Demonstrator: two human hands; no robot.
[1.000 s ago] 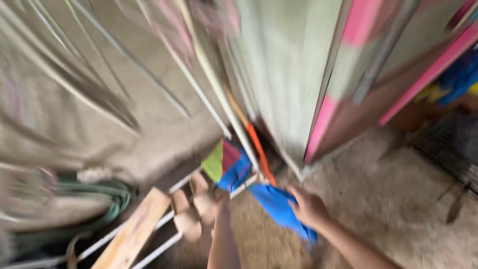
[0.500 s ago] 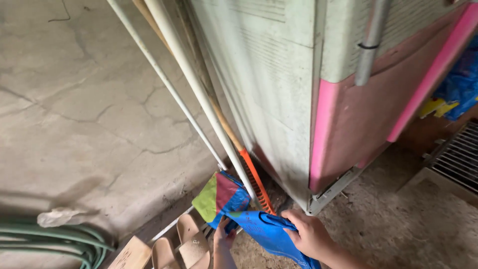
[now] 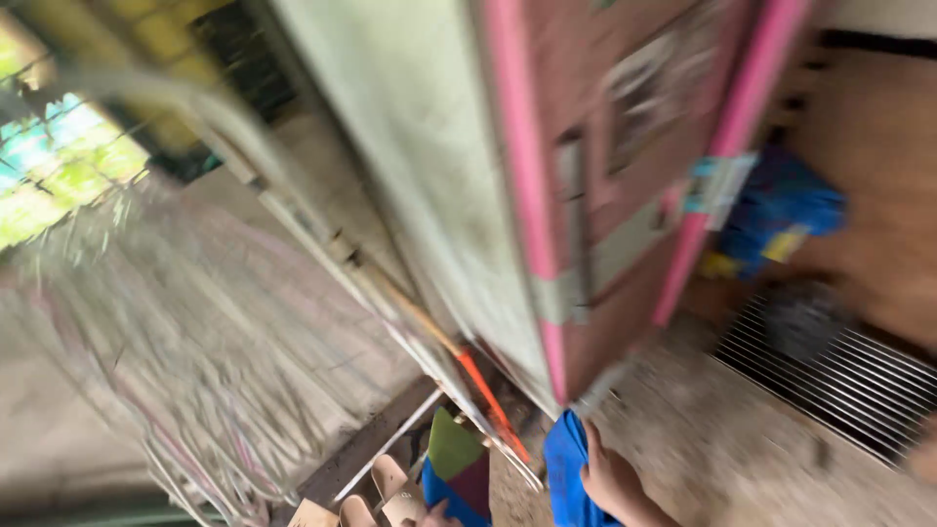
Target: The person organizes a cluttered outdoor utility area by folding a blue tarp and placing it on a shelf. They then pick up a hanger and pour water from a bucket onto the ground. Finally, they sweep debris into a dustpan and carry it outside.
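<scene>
Tight spot: right hand (image 3: 610, 478) at the bottom edge, just beside the cabinet (image 3: 468, 195) corner, poles (image 3: 390, 312) leaning close on the left; open floor (image 3: 742, 459) to the right up to the metal grate (image 3: 849, 376). Versus half a second ago the view has swung up and blurred, hand sits lower in frame. Right hand clamped on blue cloth (image 3: 566, 468), crumpled, hanging by the corner. Left hand (image 3: 434, 515) barely visible, grip can't be told.
</scene>
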